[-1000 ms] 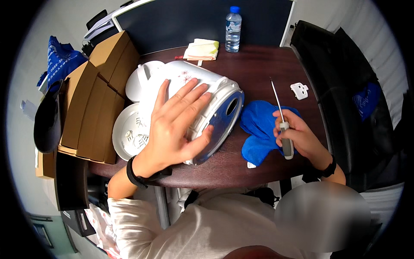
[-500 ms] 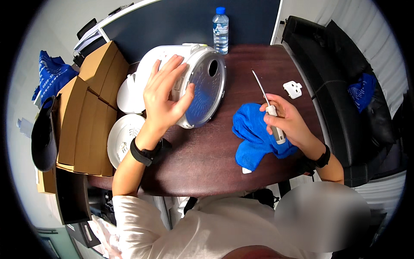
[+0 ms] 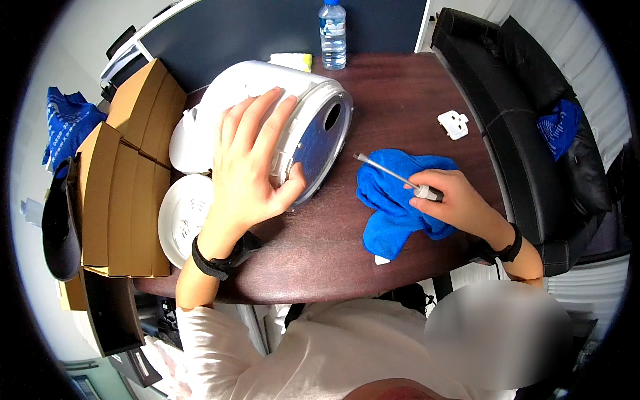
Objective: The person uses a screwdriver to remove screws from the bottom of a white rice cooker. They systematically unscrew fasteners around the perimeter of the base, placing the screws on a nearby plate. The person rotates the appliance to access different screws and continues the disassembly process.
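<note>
So the white cooker body (image 3: pixel 267 127) is lying on its side on the dark wood bench (image 3: pixel 333 247), metal base plate facing the person and a bit right. The left hand (image 3: pixel 250 167) is spread flat over the shell, fingers fanned out wide, thumb hooked at the rim of the base, pressing on it rather than wrapped around anything. The right hand (image 3: pixel 453 200) is curled closed around the handle of a screwdriver (image 3: pixel 393 175), whose thin shaft points up-left toward the base plate, tip just short of it. That hand rests on a crumpled blue cloth (image 3: pixel 400 200).

Room-wise: the left side is tight. Stacked cardboard boxes (image 3: pixel 127 187) run along the bench's left edge, and two round white parts (image 3: pixel 181 220) sit wedged between boxes and cooker. The near edge in front of the person is bare wood. On the right there's open bench with only a small white plug (image 3: pixel 453 124), well apart from the cloth. A water bottle (image 3: pixel 332 33) stands at the far edge, and a black sofa (image 3: pixel 527 133) sits right against the bench's right edge.
</note>
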`<state>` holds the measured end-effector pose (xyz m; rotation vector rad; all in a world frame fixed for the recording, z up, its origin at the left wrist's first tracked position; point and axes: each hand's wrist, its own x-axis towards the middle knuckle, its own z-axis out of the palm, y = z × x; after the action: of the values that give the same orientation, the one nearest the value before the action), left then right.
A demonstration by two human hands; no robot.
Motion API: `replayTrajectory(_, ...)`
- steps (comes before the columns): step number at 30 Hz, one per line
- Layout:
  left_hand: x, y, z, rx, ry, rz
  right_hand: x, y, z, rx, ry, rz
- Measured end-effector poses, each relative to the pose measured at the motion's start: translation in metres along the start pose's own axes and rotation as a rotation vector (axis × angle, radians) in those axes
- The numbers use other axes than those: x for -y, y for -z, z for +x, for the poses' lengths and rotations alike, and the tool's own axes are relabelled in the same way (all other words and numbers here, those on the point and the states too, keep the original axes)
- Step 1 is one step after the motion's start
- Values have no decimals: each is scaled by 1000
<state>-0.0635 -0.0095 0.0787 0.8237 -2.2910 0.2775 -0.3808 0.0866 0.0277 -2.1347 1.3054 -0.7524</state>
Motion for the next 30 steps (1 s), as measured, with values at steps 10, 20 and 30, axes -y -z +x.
replayTrajectory(10, 4, -4, 8, 59, 49, 22, 32, 22, 35, -22, 222, -437)
replayTrajectory(20, 2, -2, 7, 80, 8, -31, 35, 26, 67, -68, 323, -468)
replayTrajectory(30, 0, -5, -8, 29, 11, -32, 38, 32, 74, -61, 330, -556)
